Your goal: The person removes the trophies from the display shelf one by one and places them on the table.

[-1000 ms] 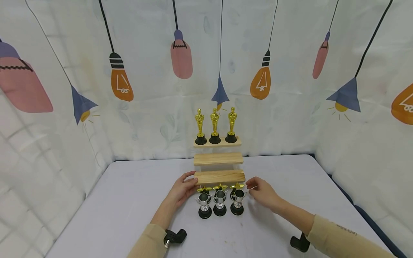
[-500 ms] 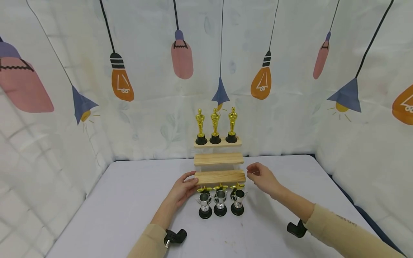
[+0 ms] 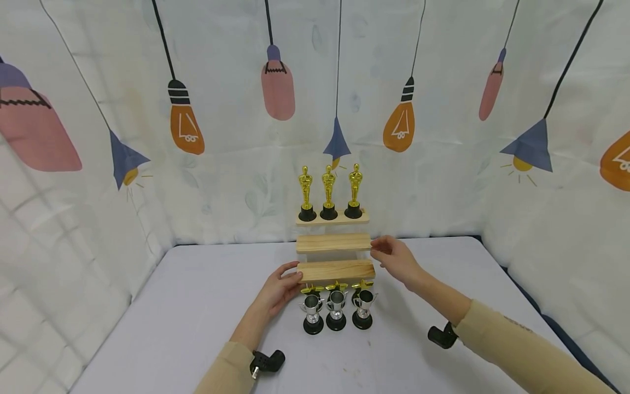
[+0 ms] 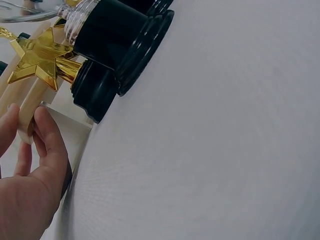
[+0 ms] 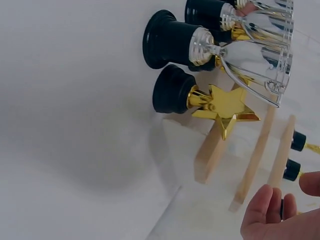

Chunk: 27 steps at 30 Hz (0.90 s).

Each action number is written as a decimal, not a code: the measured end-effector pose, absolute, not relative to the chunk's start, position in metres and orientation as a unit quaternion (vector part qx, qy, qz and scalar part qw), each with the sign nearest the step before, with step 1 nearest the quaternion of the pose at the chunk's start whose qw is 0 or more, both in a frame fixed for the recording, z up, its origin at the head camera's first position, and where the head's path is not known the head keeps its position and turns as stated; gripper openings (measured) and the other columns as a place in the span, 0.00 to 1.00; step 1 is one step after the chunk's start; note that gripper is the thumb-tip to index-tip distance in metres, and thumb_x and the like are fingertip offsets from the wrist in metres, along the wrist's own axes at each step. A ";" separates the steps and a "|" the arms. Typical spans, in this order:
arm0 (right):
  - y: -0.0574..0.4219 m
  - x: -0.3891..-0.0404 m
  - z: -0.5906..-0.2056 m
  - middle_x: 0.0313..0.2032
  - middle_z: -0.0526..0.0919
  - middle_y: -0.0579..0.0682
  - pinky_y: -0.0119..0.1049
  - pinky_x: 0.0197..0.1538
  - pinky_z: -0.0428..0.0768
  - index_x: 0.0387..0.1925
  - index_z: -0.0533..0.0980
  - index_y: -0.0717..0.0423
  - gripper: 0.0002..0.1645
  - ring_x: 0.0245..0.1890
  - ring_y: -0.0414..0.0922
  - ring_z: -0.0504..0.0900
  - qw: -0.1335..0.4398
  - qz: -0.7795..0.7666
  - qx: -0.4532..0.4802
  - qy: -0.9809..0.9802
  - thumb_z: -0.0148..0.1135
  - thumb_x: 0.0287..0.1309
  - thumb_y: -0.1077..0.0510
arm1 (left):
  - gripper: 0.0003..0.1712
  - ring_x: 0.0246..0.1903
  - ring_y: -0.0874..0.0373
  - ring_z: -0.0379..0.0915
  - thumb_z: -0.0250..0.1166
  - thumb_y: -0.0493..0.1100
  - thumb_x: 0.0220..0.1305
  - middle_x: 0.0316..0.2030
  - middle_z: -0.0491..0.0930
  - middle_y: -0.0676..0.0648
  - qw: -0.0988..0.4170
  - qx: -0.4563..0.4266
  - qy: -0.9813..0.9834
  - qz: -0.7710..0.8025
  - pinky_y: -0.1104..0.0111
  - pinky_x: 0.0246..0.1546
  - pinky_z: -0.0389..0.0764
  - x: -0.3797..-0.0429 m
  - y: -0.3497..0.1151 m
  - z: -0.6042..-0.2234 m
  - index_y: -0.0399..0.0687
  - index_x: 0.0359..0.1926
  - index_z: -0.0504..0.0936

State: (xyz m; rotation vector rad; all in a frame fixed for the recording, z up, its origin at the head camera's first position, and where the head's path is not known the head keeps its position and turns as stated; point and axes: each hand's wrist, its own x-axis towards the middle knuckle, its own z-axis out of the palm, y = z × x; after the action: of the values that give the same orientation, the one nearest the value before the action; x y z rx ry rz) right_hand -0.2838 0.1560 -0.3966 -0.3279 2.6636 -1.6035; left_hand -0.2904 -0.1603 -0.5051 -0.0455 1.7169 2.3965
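Note:
A tiered stand has three pale wooden boards. My left hand (image 3: pixel 279 290) pinches the left end of the lowest board (image 3: pixel 336 270) between thumb and fingers, plain in the left wrist view. My right hand (image 3: pixel 396 261) is at the right side of the stand, by the end of the middle board (image 3: pixel 333 242) in the head view. In the right wrist view its thumb and loosely bent fingers stand apart, near the board ends, with nothing seen between them; contact cannot be told. Three gold figurine trophies (image 3: pixel 328 192) stand on the top board (image 3: pixel 332 218).
Before the stand, three silver cup trophies (image 3: pixel 336 310) with black bases stand in a row on the white table (image 3: pixel 216 306). Gold star trophies (image 5: pixel 226 106) stand just behind them, partly hidden by the cups. A patterned cloth wall (image 3: pixel 236 186) rises behind.
My right hand has moved up and slightly left, from beside the lowest board to the height of the middle board. The left hand, boards and trophies have stayed put.

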 end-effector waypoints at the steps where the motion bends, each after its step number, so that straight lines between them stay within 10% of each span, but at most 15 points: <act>1: 0.155 -0.284 -0.396 0.53 0.80 0.61 0.43 0.48 0.82 0.59 0.72 0.68 0.19 0.53 0.54 0.79 0.007 -0.517 -0.106 0.850 0.58 0.74 0.60 | 0.33 0.49 0.51 0.80 0.60 0.32 0.75 0.57 0.74 0.32 0.096 -0.013 0.581 0.808 0.63 0.52 0.83 -0.290 -0.160 -0.505 0.33 0.74 0.59; 27: 0.135 -0.330 -0.378 0.53 0.77 0.61 0.43 0.54 0.78 0.59 0.72 0.67 0.22 0.54 0.56 0.76 -0.052 -0.551 -0.090 0.828 0.63 0.71 0.58 | 0.32 0.46 0.54 0.81 0.61 0.33 0.74 0.53 0.76 0.36 0.097 -0.025 0.580 0.809 0.65 0.49 0.84 -0.291 -0.160 -0.504 0.36 0.74 0.61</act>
State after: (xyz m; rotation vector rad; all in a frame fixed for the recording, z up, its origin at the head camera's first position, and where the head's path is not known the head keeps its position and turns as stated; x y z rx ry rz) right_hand -0.3296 0.1355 -0.3777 -0.2913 2.6917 -1.7893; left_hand -0.2907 -0.1599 -0.5044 -0.0726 1.7168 2.3947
